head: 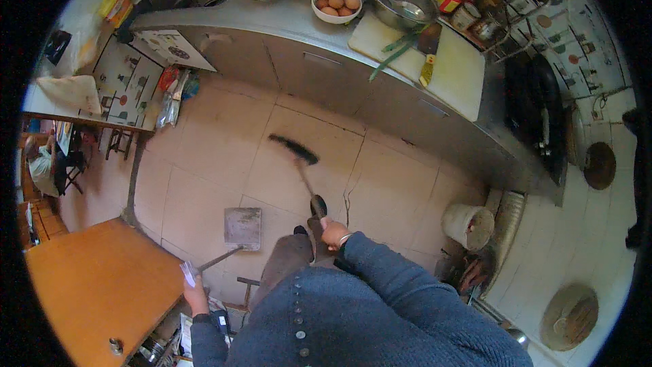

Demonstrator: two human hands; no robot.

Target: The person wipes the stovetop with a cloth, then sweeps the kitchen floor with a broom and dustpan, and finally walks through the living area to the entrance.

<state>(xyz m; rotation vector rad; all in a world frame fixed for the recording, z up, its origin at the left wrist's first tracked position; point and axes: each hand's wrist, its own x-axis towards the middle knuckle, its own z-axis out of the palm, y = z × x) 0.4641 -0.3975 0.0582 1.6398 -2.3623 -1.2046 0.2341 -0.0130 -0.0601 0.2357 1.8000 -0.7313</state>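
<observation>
My right hand (334, 233) grips the handle of a broom (294, 149), whose dark bristle head rests on the tiled floor (214, 127) in front of my feet. In my left hand (194, 293) is the long handle of a dustpan (243, 228); its flat grey pan lies on the floor to the left of my legs. Something pale and whitish, perhaps a cloth or tissue, shows at the top of the left hand. The broom head and the pan are well apart. A thin dark stick-like strand (347, 204) is on the floor right of the broom handle.
A counter (300, 33) curves across the far side, bearing a bowl of eggs (336, 3), a cutting board (461, 69) and a metal basin (405, 7). An orange tabletop (102, 285) stands close on my left. At right is a white bucket (467, 226).
</observation>
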